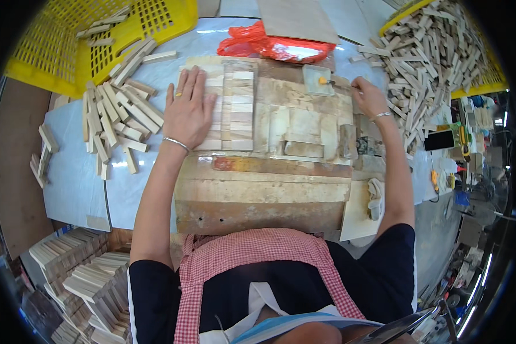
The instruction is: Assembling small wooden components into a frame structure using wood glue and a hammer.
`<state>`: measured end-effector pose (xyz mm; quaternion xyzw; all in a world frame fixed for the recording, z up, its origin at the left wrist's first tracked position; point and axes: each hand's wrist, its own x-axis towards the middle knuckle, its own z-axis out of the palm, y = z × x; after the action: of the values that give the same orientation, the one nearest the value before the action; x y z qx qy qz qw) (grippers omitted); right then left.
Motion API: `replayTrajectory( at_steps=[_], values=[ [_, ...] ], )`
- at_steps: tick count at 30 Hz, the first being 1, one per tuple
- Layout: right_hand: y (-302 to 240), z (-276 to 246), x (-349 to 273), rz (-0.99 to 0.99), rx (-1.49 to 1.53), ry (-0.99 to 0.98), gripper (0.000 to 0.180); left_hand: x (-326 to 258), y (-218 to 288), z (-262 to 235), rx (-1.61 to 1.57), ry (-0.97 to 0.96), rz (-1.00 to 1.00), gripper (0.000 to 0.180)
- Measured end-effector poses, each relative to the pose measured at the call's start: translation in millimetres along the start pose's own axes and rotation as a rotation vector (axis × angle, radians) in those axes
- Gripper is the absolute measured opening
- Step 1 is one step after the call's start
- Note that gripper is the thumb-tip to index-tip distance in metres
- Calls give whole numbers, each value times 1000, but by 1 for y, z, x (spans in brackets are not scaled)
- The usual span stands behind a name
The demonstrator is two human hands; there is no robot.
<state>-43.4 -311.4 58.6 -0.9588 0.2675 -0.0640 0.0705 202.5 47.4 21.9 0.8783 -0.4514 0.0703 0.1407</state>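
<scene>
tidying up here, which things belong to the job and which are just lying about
Likely in the job:
rows of wooden strips under the left hand
loose wooden strips
shallow tray near the right hand

Apparently lying about:
smartphone
red plastic bag

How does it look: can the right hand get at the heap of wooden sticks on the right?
Probably yes: the right hand is close beside the heap of wooden sticks, and nothing visible stands between them. Whether it already holds something small, I can't tell.
</scene>
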Motion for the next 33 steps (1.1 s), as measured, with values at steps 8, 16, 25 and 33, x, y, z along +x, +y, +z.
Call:
replayTrajectory(
  at_steps=[8, 16, 25, 33],
  values=[
    [-63, -22, 25, -44, 501, -65, 17, -1, -2, -2, -28, 6, 6, 52],
    [-89, -27, 38, 34, 751, 121, 23, -4, -4, -1, -5, 16, 17, 54],
    [-114, -6, 79, -88, 697, 184, 23, -1, -1, -4, -17, -3, 12, 53],
    [-114, -8, 82, 111, 943, 87, 27, 2, 3, -6, -14, -7, 14, 53]
  ],
)
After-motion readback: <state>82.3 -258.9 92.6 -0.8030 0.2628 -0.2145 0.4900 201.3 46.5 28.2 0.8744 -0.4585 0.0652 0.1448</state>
